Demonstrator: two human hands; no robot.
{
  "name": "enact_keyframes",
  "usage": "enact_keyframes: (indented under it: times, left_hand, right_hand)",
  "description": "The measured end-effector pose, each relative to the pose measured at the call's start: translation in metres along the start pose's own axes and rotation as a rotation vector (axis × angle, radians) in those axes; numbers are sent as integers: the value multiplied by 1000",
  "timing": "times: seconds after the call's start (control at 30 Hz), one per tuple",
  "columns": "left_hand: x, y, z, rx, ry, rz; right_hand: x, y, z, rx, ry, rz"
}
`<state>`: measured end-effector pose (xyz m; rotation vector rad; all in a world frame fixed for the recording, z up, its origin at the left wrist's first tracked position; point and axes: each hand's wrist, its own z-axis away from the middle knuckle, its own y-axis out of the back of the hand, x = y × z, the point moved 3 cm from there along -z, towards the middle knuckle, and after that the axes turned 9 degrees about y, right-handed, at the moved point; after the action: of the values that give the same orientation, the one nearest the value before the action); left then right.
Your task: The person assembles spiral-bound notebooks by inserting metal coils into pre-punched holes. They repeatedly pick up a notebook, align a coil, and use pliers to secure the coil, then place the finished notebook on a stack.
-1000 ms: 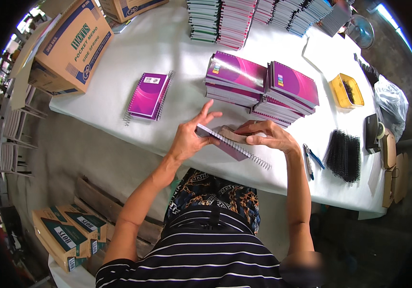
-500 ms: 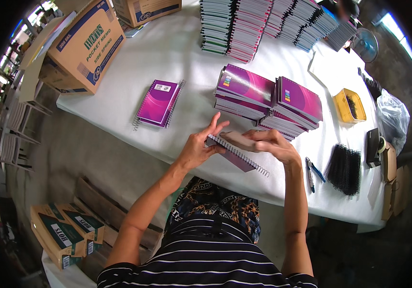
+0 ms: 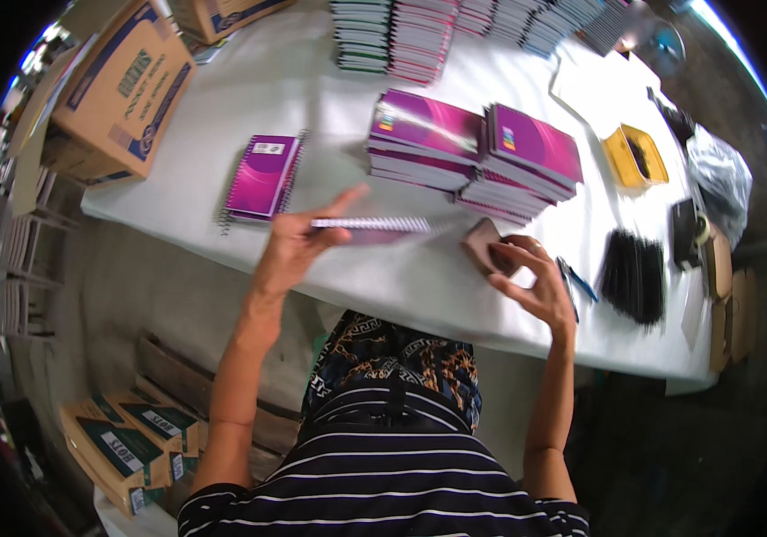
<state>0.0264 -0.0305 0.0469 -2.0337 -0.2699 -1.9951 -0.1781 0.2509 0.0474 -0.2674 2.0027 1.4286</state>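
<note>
My left hand (image 3: 287, 246) grips one end of a spiral notebook (image 3: 370, 234), with the thumb below the binding and a finger stretched out above it. The notebook is tilted and smeared by motion; its wire coil faces up and trails off to the right. In my right hand (image 3: 540, 285), at the table's front right, is a small brown block (image 3: 480, 243) with a curved face, fingers and thumb around its right side. To the left of my left hand lies a small pile of purple spiral notebooks (image 3: 262, 179). Stacks of purple notebooks (image 3: 428, 125) stand beyond both hands.
Blue-handled pliers (image 3: 580, 279) and a bundle of black wire coils (image 3: 634, 277) lie to the right. Farther back are a yellow tub (image 3: 635, 159), a plastic bag (image 3: 719, 179) and tall notebook stacks (image 3: 419, 40). A cardboard carton (image 3: 124, 98) stands at the left.
My hands have moved apart. The left carried the notebook leftward; the right took the brown block off the coil and down to the right, near the table. The whole view has shifted slightly.
</note>
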Motion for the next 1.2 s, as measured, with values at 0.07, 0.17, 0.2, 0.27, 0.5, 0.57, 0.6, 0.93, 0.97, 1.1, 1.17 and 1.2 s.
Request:
enact_keyframes:
  times: [0.07, 0.17, 0.2, 0.27, 0.5, 0.57, 0.6, 0.93, 0.97, 1.1, 1.17, 1.2]
  left_hand:
    - [15, -15, 4, 90, -172, -321]
    - [-6, -44, 13, 132, -322, -874]
    - [-13, -50, 20, 146, -330, -1073]
    - [-30, -56, 30, 216, -291, -1191]
    - [-47, -57, 29, 341, -249, -1282]
    - [-42, -61, 30, 343, -220, -1210]
    - [-42, -63, 30, 339, -191, -1156]
    - [-38, -63, 30, 417, -154, -1210]
    - [-33, -66, 29, 424, -147, -1181]
    - [-18, -73, 28, 451, -152, -1075]
    - [-17, -71, 29, 462, -163, -1062]
    - [-20, -69, 29, 466, -164, -1074]
  right_hand:
    - [-13, -20, 7, -31, 69, 202]
    - [-6, -23, 30, 84, 30, 305]
    - [4, -12, 36, 113, -171, 420]
    - [23, 2, 68, 208, -304, 661]
    - [47, 8, 91, 157, -224, 985]
    - [56, 9, 93, 171, -214, 918]
    - [60, 9, 93, 161, -244, 875]
    - [-106, -63, 10, 243, 275, 212]
    - [-114, -67, 6, 227, 282, 219]
    - [-120, -73, -6, 256, 304, 202]
    - [-121, -76, -10, 256, 332, 208]
    - [-122, -77, -12, 256, 343, 197]
